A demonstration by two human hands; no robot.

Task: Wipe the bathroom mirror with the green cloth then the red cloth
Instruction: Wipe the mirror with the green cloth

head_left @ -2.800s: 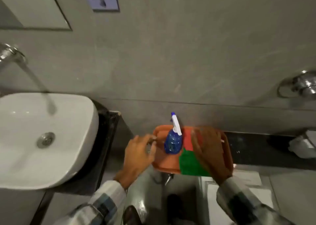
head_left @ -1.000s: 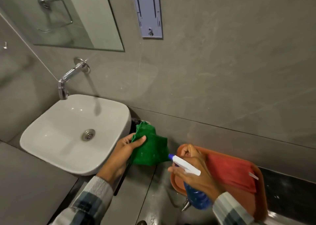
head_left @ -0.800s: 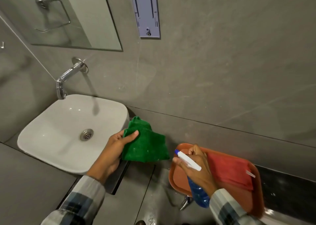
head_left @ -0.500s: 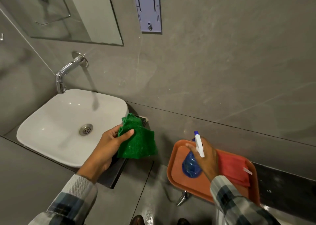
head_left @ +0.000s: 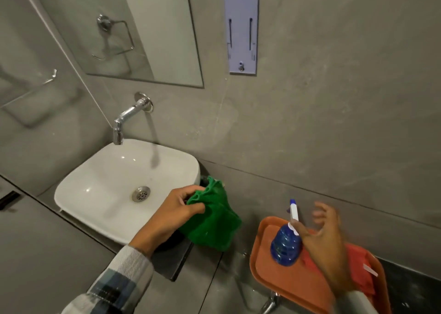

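Left hand point(head_left: 176, 208) clutches bunched green cloth point(head_left: 212, 225).

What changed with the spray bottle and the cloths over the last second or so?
The right hand set the spray bottle back upright on the orange tray and opened, fingers spread beside it. The left hand keeps gripping the green cloth. The red cloth stayed on the tray.

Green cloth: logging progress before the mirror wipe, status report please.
Left hand shut on green cloth. Right hand open beside spray bottle. Mirror unobstructed.
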